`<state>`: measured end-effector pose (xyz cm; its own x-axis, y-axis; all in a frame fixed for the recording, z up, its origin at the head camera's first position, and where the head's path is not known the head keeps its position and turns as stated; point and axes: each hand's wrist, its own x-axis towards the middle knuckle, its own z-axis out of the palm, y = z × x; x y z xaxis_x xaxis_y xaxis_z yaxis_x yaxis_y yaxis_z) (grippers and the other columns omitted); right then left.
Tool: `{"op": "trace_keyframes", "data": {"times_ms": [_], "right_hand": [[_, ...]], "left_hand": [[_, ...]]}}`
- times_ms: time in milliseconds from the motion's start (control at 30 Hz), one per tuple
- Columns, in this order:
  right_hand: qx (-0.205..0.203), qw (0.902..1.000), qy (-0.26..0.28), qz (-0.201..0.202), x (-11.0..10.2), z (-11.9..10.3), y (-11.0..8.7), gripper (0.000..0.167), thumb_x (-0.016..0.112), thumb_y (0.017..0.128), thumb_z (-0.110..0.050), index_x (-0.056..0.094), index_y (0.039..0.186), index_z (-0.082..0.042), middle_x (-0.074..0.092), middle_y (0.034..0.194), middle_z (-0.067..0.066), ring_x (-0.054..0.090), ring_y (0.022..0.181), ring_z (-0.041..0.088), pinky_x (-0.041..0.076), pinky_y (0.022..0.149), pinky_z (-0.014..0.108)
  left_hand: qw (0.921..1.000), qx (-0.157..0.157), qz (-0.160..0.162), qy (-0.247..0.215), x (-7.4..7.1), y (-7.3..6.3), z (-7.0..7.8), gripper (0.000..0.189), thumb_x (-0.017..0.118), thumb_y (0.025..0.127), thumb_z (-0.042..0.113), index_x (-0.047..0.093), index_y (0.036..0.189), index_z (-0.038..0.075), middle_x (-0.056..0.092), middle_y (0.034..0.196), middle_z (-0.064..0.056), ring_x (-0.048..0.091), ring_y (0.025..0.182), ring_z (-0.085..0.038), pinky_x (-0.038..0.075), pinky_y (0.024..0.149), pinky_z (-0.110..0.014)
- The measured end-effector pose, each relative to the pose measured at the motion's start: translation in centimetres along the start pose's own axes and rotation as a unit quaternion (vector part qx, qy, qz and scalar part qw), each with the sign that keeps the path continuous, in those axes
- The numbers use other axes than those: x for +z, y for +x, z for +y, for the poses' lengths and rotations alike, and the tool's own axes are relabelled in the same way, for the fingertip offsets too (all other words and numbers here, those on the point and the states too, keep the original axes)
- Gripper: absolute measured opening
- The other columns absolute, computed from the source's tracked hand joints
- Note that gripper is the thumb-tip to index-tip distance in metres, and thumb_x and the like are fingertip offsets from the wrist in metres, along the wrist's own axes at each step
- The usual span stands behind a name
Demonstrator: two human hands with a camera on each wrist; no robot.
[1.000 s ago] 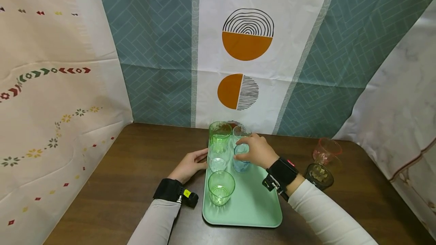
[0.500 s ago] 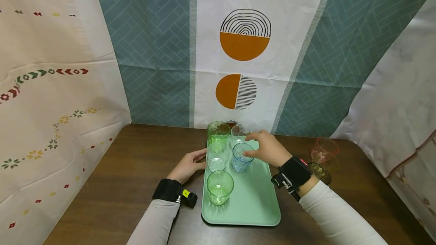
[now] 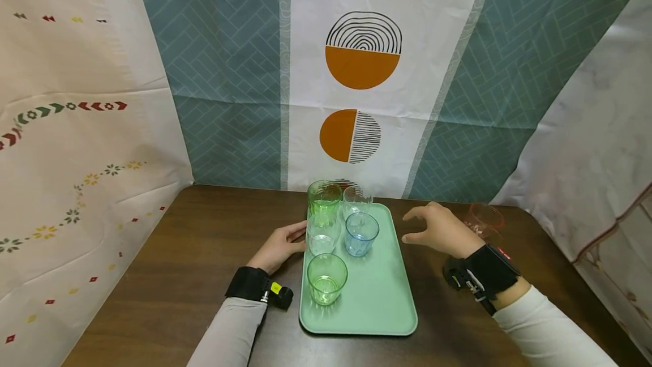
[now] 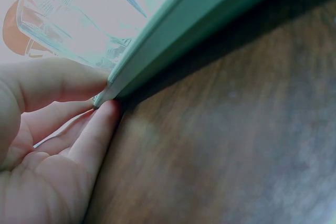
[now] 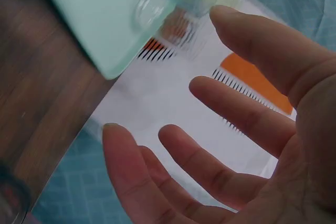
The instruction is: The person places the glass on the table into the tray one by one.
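My left hand (image 3: pixel 279 249) stays at the left edge of the green tray (image 3: pixel 374 299); the left wrist view has thumb and fingers pinching the tray's rim (image 4: pixel 152 40). Over the wood right of the tray is my right hand (image 3: pixel 442 231), thumb and fingers apart and nothing between them. A blue glass (image 3: pixel 361 237) stands upright on the tray, with a clear glass (image 3: pixel 323 237) to its left and another clear glass (image 3: pixel 357 203) behind it. One green glass (image 3: pixel 327 281) stands in front, another green glass (image 3: pixel 324 200) at the back left corner.
Beyond my right hand stands a red glass (image 3: pixel 486 221) on the brown table (image 3: pixel 204 231), partly covered by the hand. A dark glass rim (image 5: pixel 16 198) shows at the lower left of the right wrist view. Patterned cloth (image 3: pixel 239 101) hangs behind the table.
My right hand has let go of the blue glass and moved right, off the tray and over the table. The blue glass stays on the tray. My left hand keeps its place.
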<state>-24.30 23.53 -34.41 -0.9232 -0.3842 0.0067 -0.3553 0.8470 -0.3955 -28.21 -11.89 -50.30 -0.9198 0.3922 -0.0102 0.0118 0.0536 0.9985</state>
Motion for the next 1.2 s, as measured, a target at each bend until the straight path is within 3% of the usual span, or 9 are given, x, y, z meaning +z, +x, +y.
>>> {"op": "trace_keyframes", "data": {"times_ms": [367, 667, 833, 967, 1200], "right_hand": [[0.034, 0.9982, -0.027, -0.041, -2.0, 2.9, -2.5, 0.053, 0.083, 0.084, -0.028, 0.068, 0.122, 0.004, 0.066, 0.115, 0.023, 0.061, 0.106, 0.043, 0.053, 0.083, 0.057], [0.069, 0.9952, -0.053, -0.044, -2.9, 5.3, -4.6, 0.053, 0.084, 0.083, -0.028, 0.068, 0.12, 0.006, 0.066, 0.107, 0.021, 0.06, 0.099, 0.041, 0.053, 0.078, 0.054], [0.057, 0.9951, -0.065, -0.047, -2.7, 6.3, -5.2, 0.051, 0.086, 0.08, -0.026, 0.07, 0.116, 0.006, 0.064, 0.119, 0.032, 0.061, 0.106, 0.05, 0.053, 0.082, 0.059], [0.041, 0.9953, -0.079, -0.038, -2.1, 7.0, -5.4, 0.05, 0.088, 0.075, -0.025, 0.071, 0.111, 0.005, 0.064, 0.12, 0.033, 0.061, 0.109, 0.052, 0.052, 0.085, 0.061], [0.064, 0.9916, -0.106, -0.037, -1.7, 7.3, -5.2, 0.054, 0.088, 0.076, -0.03, 0.071, 0.115, 0.003, 0.063, 0.123, 0.032, 0.056, 0.115, 0.055, 0.049, 0.083, 0.067]], "left_hand": [[1.0, -0.006, -0.001, -0.001, 0.1, 0.0, -0.1, 0.065, 0.06, 0.096, -0.008, 0.032, 0.155, -0.008, 0.032, 0.159, -0.028, 0.03, 0.148, -0.038, 0.046, 0.108, -0.036], [0.9999, -0.01, 0.01, -0.004, 0.3, 0.2, 0.0, 0.065, 0.061, 0.095, -0.008, 0.034, 0.154, -0.006, 0.035, 0.158, -0.026, 0.032, 0.148, -0.036, 0.046, 0.108, -0.036], [0.9998, -0.013, 0.012, -0.005, 0.3, 0.2, -0.1, 0.066, 0.061, 0.095, -0.008, 0.034, 0.155, -0.005, 0.034, 0.159, -0.025, 0.031, 0.148, -0.035, 0.046, 0.109, -0.037], [0.9999, -0.01, 0.01, -0.006, 0.3, 0.2, -0.2, 0.065, 0.061, 0.095, -0.008, 0.034, 0.155, -0.005, 0.034, 0.159, -0.025, 0.032, 0.148, -0.035, 0.045, 0.109, -0.038], [0.9999, -0.008, 0.011, -0.01, 0.3, 0.2, -0.2, 0.065, 0.061, 0.095, -0.008, 0.034, 0.155, -0.006, 0.035, 0.159, -0.025, 0.032, 0.148, -0.036, 0.045, 0.109, -0.038]]}}
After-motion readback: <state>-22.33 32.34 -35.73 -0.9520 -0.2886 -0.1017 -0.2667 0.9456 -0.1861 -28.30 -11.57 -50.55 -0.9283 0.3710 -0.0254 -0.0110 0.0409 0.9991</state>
